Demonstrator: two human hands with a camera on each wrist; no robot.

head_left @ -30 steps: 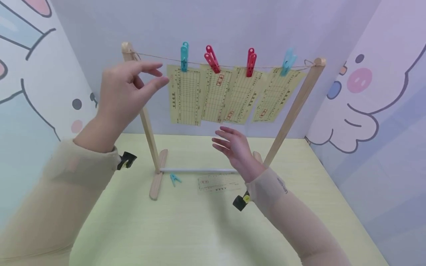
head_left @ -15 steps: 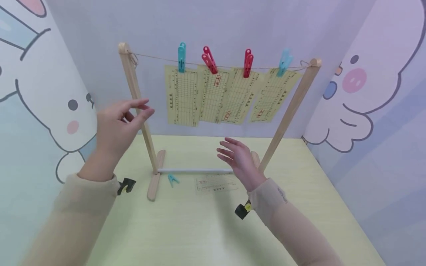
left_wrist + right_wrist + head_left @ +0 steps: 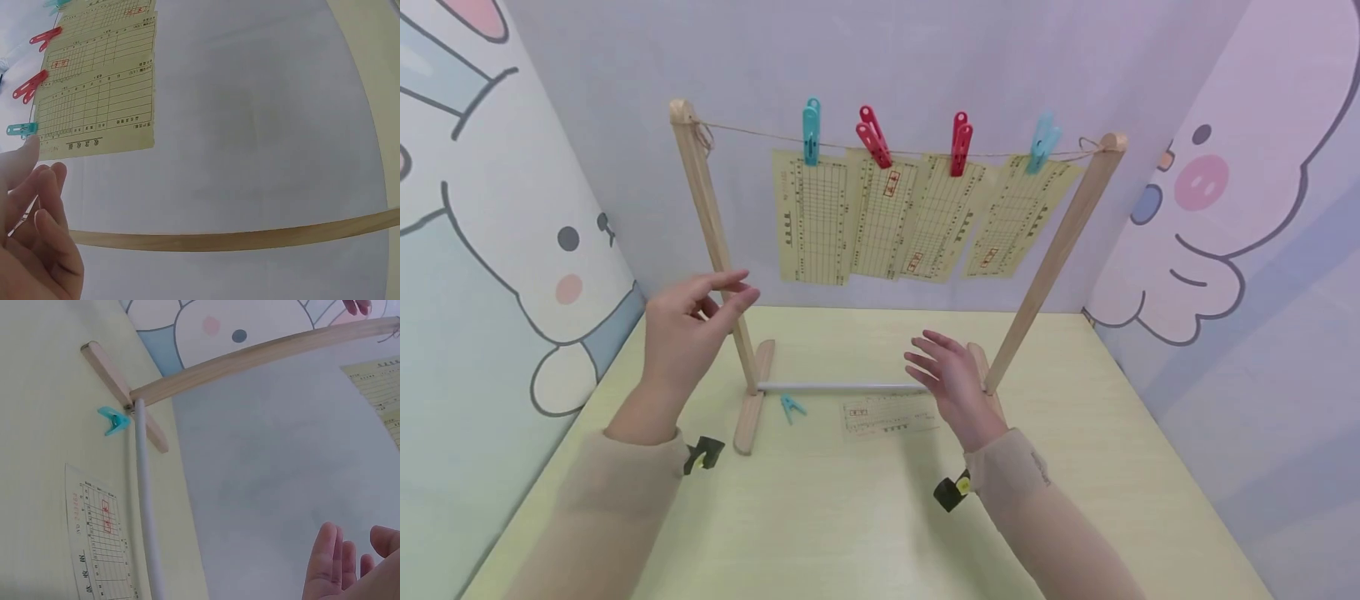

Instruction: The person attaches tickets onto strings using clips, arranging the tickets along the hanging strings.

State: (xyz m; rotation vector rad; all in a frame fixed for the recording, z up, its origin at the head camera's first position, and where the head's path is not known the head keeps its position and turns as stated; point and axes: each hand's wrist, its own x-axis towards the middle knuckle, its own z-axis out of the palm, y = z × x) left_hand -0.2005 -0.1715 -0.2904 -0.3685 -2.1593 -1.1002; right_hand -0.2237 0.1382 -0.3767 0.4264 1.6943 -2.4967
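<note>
My left hand hovers in front of the rack's left post, fingers loosely bent and thumb apart, holding nothing. Lower right, my right hand hangs above the table near the right post's foot, its fingers relaxed and bare. Several yellow printed slips hang from a twine line; the leftmost slip is clipped by a teal clothespin. Red clothespins grip the middle slips, and a pale blue clothespin grips the rightmost slip. On the table lie a loose printed slip and a blue clothespin.
The wooden rack has a left post, a right post and a white crossbar low between its feet. Walls with cartoon animals stand on both sides of the pale table.
My left hand has come down from beside the line's left end to lower on the left post. My right hand has sunk slightly and shifted right. The hanging slips stay in place.
</note>
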